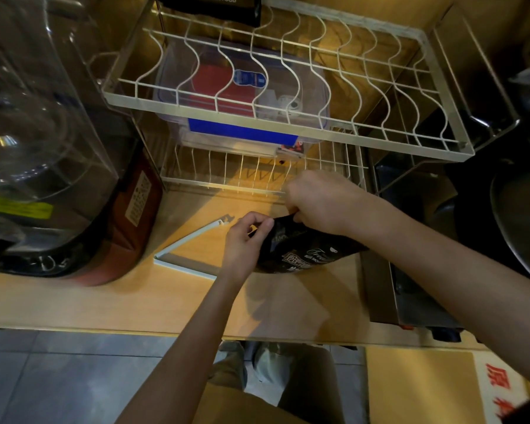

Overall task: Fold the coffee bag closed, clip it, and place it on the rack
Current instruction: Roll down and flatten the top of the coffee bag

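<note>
A black coffee bag (306, 250) with white lettering lies on the wooden counter, its top end toward the rack. My left hand (245, 240) pinches the bag's top left corner. My right hand (322, 203) grips the top edge from above and hides most of it. A long white bag clip (185, 254) lies open in a V shape on the counter, just left of my left hand. The white wire rack (288, 123) stands behind the bag, with a wavy upper tier and a lower tier of upright wires.
A clear plastic box (242, 87) with red and blue contents sits under the upper tier. A brown bag (132, 228) and a clear-domed machine (28, 117) stand at the left. Dark metal equipment (410, 270) borders the counter on the right. Another black bag (211, 7) stands behind the rack.
</note>
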### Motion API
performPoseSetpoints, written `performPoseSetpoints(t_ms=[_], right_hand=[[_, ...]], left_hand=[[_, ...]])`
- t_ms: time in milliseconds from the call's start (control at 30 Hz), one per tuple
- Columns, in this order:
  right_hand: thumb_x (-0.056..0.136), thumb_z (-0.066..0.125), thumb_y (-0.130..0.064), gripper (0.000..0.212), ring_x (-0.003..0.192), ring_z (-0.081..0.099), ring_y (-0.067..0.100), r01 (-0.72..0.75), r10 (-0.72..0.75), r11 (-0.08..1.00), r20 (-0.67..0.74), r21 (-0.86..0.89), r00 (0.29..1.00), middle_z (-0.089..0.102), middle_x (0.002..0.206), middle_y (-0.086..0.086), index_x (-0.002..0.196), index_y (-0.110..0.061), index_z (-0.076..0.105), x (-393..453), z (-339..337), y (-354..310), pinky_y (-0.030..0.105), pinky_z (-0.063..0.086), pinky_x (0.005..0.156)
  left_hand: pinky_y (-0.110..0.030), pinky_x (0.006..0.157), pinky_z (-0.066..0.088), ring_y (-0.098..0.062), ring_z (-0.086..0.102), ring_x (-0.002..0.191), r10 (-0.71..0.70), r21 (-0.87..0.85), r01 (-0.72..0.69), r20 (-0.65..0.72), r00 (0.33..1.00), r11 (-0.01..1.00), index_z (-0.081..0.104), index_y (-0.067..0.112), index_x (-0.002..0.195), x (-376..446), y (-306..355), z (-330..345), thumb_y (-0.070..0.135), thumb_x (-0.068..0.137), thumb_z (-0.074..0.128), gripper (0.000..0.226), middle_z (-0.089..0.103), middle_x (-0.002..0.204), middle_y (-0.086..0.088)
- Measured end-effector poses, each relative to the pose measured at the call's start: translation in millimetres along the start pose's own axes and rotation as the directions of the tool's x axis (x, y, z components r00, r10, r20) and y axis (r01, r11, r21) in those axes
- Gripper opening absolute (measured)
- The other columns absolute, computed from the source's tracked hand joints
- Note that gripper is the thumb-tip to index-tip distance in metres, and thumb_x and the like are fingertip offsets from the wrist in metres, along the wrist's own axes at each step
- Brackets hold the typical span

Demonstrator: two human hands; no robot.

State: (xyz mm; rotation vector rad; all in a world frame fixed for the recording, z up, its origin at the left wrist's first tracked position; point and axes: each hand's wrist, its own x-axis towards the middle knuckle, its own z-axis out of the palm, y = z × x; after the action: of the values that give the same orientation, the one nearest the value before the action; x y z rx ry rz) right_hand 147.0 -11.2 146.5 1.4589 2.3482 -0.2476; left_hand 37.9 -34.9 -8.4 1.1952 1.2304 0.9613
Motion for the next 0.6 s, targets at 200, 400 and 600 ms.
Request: performPoseSetpoints(t_ms=[200,400,600], right_hand=[[0.084,0.058,-0.014,0.011,0.097,0.056,0.024,-0.006,0.005,0.997,0.017,0.077,1.0,0.06,0.103,0.008,0.095,-0.011,0.061,-0.3,1.2,3.3,0.041,0.05,0.085],[0.084,0.059,-0.013,0.012,0.094,0.057,0.024,0.011,-0.015,0.996,0.035,0.092,0.999,0.053,0.089,0.004,0.095,-0.01,0.063,3.6,-2.9,-1.4,0.035,0.05,0.077],[0.08,0.065,-0.016,0.024,0.102,0.055,0.023,-0.02,0.023,1.0,0.151,-0.025,0.988,0.057,0.103,0.006,0.103,-0.015,0.059,2.1,-14.0,-3.0,0.038,0.049,0.083]], left_hand=[[-0.041,0.085,0.05,-0.027,0.06,0.101,-0.088,-0.095,0.105,0.173,0.981,0.99,0.065,0.017,0.101,-5.2,-4.7,-15.3,0.022,0.074,0.071,0.028,0.065,0.102,-0.007],[-0.03,0.086,0.051,-0.017,0.062,0.1,-0.07,-0.186,0.111,0.21,0.975,0.976,0.065,0.019,0.105,1.2,-6.0,-17.5,0.008,0.073,0.069,0.034,0.069,0.105,-0.006],[-0.016,0.067,0.053,-0.004,0.066,0.073,-0.099,-0.209,0.136,0.18,0.979,0.968,0.069,0.014,0.094,4.7,-7.2,-18.2,0.002,0.071,0.069,0.026,0.073,0.069,0.016]])
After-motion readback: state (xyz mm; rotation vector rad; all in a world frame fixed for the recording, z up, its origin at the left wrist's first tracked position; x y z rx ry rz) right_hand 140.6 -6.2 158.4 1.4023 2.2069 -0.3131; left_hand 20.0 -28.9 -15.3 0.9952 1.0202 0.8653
